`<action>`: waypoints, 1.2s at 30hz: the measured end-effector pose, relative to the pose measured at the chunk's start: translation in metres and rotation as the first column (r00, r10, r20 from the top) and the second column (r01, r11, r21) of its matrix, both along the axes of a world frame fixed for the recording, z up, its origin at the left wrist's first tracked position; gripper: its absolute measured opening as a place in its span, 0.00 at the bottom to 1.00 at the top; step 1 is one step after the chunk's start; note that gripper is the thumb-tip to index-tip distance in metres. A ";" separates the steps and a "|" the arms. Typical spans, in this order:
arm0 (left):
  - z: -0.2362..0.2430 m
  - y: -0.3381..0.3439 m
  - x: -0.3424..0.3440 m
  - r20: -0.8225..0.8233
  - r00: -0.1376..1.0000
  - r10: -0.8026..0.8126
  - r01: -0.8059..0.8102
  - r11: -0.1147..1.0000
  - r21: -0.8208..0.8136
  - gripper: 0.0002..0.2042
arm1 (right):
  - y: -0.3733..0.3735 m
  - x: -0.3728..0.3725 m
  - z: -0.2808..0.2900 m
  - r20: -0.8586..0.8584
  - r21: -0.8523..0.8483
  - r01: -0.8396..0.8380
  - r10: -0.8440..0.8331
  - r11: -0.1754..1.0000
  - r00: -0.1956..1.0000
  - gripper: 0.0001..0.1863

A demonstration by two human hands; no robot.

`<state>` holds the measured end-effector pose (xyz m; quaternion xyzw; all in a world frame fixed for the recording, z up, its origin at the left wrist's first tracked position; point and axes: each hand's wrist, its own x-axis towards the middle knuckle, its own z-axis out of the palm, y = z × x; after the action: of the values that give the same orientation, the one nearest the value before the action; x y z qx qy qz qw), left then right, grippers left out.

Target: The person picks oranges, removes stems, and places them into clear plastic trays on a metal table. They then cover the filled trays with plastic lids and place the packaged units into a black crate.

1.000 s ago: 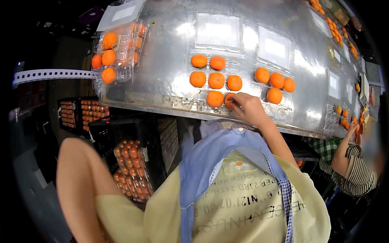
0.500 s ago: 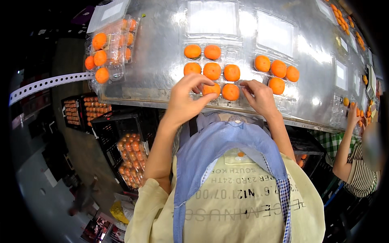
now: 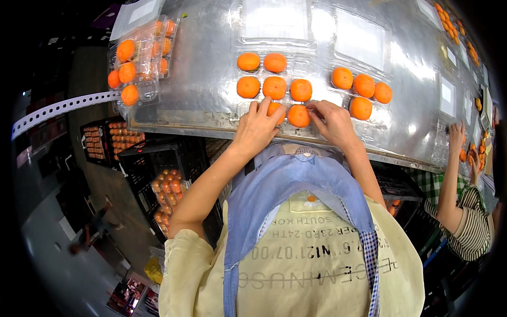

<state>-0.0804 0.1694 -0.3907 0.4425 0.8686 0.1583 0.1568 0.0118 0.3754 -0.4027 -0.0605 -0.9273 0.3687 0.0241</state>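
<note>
The left hand's (image 3: 255, 127) grip curved over an orange (image 3: 275, 110) at the clear tray's (image 3: 302, 65) six o'clock, pinching or not, I couldn't tell; the right hand's (image 3: 334, 124) grip was spread beside the five-o'clock orange (image 3: 299, 116). Light fingertips suited best. This tray held seven oranges; another, toward two o'clock, four.

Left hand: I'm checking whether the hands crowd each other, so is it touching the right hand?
Apart. The head view shows the left hand and right hand separated, with an orange visible between them.
</note>
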 end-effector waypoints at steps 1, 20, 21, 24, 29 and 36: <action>0.001 0.001 0.003 -0.008 1.000 0.008 -0.008 1.000 -0.025 0.29 | 0.000 0.001 0.000 0.002 0.001 0.000 0.000 1.000 1.000 0.07; -0.009 -0.007 -0.002 -0.001 0.998 0.065 -0.063 0.958 0.278 0.27 | -0.001 0.003 -0.003 0.037 0.011 0.002 -0.002 1.000 0.999 0.07; -0.009 -0.007 -0.002 0.061 0.991 0.119 -0.132 0.931 0.339 0.26 | -0.001 0.003 -0.003 0.037 0.010 0.009 -0.009 1.000 0.999 0.07; 0.001 -0.008 0.000 0.528 0.819 0.223 -0.458 0.809 0.369 0.21 | 0.000 0.004 -0.003 0.033 -0.001 0.020 -0.020 1.000 0.999 0.08; 0.021 -0.010 0.006 0.986 -0.123 -0.109 -0.782 0.622 -0.028 0.21 | 0.000 0.002 -0.001 0.011 -0.022 0.072 -0.071 0.997 0.997 0.08; 0.029 0.000 0.012 0.888 -0.273 -0.371 -0.806 0.592 -0.001 0.20 | -0.010 -0.008 0.016 -0.010 -0.248 0.135 -0.142 0.959 0.990 0.09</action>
<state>-0.0682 0.1690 -0.3615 -0.0591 0.3257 0.7826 0.5272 0.0038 0.3657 -0.3868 -0.1227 -0.8674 0.4791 0.0552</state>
